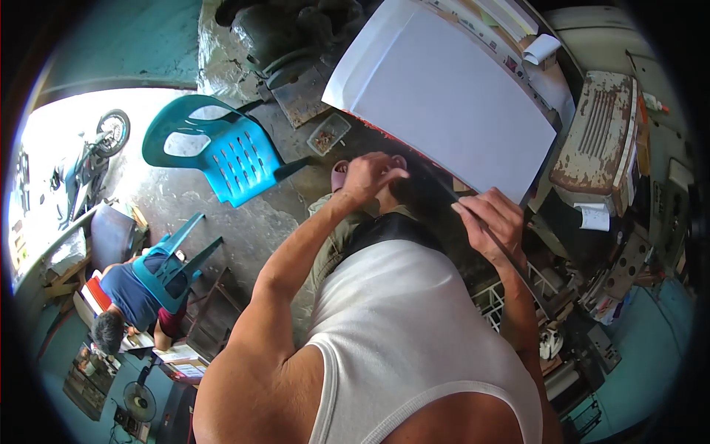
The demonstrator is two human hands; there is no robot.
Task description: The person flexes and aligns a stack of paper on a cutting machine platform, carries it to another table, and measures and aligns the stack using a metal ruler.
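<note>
My right hand is closed around a long, thin dark strip, which slants from near the table edge down past my right forearm. Its exact kind I cannot make out. My left hand hangs in front of my lap with the fingers curled in and the thumb pointing right. Whatever it may hold is hidden. Just beyond both hands, a large white sheet covers the table top, its left end bent upward.
A turquoise plastic chair stands at left, near a small clear tray on the floor. To the right sits a rusty, paint-worn metal box. A person sits at far left; a motorcycle is outside.
</note>
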